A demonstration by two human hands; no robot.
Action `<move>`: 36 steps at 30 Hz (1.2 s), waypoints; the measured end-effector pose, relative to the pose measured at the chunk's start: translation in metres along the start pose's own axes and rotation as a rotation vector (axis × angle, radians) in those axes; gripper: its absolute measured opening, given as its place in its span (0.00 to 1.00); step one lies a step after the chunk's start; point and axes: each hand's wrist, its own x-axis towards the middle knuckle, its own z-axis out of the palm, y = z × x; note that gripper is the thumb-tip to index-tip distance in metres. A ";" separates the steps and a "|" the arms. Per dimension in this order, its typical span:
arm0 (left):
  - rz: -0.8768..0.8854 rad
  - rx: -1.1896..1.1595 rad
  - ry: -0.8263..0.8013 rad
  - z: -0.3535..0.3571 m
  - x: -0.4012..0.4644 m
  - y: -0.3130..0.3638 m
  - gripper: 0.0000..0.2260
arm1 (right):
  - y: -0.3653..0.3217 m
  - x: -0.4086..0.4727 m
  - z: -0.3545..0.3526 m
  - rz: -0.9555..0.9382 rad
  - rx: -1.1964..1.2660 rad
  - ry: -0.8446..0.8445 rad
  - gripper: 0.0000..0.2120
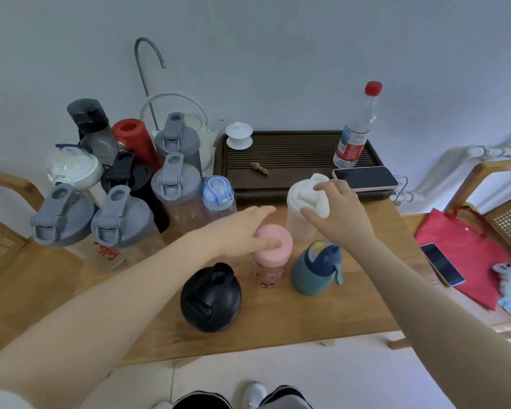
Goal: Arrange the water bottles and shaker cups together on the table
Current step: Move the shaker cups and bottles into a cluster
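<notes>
Several grey-lidded shaker cups (176,184) and bottles stand packed together at the table's left back, with a small blue-lidded bottle (218,191) at their right edge. Nearer me stand a pink-lidded bottle (270,262), a teal bottle (316,268) and a black shaker (210,296). My left hand (242,231) rests over the pink lid, thumb on its top. My right hand (340,211) grips the white lid of a clear shaker cup (300,214) from above. A red-capped plastic water bottle (357,125) stands on the dark tea tray (278,160).
A white teapot (201,128) and a lidded white cup (239,135) sit at the back. A phone (365,178) lies on the tray's right end. Right of the wooden table (278,326), a chair holds a red cloth (466,261) and another phone (441,264).
</notes>
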 end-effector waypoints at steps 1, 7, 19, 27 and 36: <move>0.002 0.001 0.037 -0.004 -0.003 -0.004 0.32 | 0.002 0.011 0.004 0.061 0.050 -0.002 0.31; -0.010 0.007 0.214 -0.016 -0.023 -0.032 0.20 | 0.015 0.056 0.030 0.263 0.190 -0.274 0.49; 0.096 -0.130 0.439 -0.032 -0.030 -0.025 0.36 | -0.061 0.046 -0.051 -0.132 0.189 0.007 0.47; 0.334 -0.110 0.607 -0.075 -0.074 -0.016 0.49 | -0.146 0.009 -0.073 -0.399 0.374 -0.206 0.38; 0.069 0.073 0.394 -0.076 -0.108 -0.066 0.51 | -0.185 0.004 -0.001 -0.374 0.460 -0.478 0.49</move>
